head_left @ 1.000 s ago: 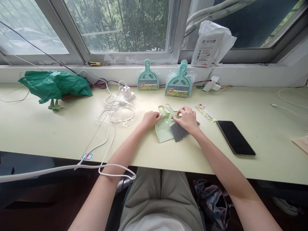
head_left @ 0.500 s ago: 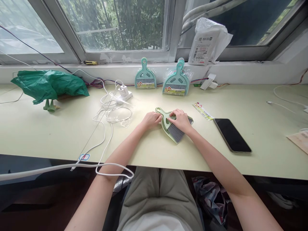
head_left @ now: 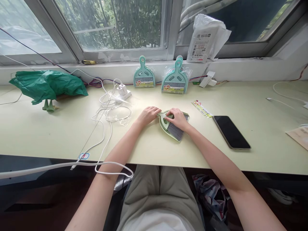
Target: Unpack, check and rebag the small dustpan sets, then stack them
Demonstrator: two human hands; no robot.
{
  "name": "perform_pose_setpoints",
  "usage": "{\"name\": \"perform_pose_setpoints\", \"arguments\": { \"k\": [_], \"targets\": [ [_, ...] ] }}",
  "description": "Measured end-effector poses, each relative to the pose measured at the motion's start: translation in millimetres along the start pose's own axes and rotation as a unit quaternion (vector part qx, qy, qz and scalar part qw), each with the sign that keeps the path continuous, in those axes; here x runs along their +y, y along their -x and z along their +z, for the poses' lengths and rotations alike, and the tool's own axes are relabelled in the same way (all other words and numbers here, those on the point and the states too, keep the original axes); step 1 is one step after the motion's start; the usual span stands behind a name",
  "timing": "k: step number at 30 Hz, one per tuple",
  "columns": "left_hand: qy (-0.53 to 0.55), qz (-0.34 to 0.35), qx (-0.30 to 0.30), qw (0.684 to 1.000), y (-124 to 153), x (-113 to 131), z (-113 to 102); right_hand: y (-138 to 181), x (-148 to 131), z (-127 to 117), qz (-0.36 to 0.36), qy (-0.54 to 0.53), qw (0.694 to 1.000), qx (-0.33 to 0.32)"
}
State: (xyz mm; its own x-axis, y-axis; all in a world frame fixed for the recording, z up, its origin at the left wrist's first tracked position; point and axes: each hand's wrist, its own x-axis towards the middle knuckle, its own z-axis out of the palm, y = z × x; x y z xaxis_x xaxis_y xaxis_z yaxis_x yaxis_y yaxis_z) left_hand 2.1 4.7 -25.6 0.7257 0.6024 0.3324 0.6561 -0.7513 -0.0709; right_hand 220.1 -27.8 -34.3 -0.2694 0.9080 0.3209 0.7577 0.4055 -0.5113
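A small pale-green dustpan (head_left: 168,131) lies on the light table (head_left: 60,134) with a grey-bristled mini brush (head_left: 176,131) nested in it. My left hand (head_left: 149,115) rests at the dustpan's handle end, fingers curled over it. My right hand (head_left: 178,118) presses down on the brush's green top, fingers bent around it. Both hands sit close together over the set.
Two packaged teal dustpan sets (head_left: 143,77) (head_left: 175,81) lean against the window ledge. A paper label (head_left: 202,109) and a black phone (head_left: 231,132) lie to the right. White cables with a charger (head_left: 122,91) and a green plastic bag (head_left: 48,84) lie left.
The brush, earlier lying beside the dustpan, now sits inside it. Both hands moved closer together and slightly away from me with the set.
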Motion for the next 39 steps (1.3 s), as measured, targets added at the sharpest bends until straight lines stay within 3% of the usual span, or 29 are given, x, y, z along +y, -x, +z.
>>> {"name": "perform_pose_setpoints", "arguments": {
  "k": [5,20,27,31,36,37,39],
  "targets": [
    [-0.019,0.034,0.009,0.999,3,2,1,-1,3,-1,-0.002,-0.021,1.0,-0.002],
    [-0.05,0.027,-0.01,0.998,2,9,0,-2,11,-1,-0.018,-0.06,0.998,0.001],
    [-0.033,0.031,-0.015,0.999,2,11,2,-2,13,0,-0.022,-0.025,0.999,-0.014],
    [0.006,0.027,0.047,0.999,2,6,4,2,0,-6,-0.038,0.062,0.997,0.004],
    [0.106,0.033,0.189,0.976,2,-2,2,2,-3,-26,-0.014,0.118,0.987,0.111],
    [0.124,0.038,0.206,0.97,2,-4,1,1,1,-30,-0.002,0.103,0.988,0.114],
    [0.152,0.043,0.226,0.961,3,-5,-1,0,11,-38,0.016,0.029,0.998,0.057]
  ]
}}
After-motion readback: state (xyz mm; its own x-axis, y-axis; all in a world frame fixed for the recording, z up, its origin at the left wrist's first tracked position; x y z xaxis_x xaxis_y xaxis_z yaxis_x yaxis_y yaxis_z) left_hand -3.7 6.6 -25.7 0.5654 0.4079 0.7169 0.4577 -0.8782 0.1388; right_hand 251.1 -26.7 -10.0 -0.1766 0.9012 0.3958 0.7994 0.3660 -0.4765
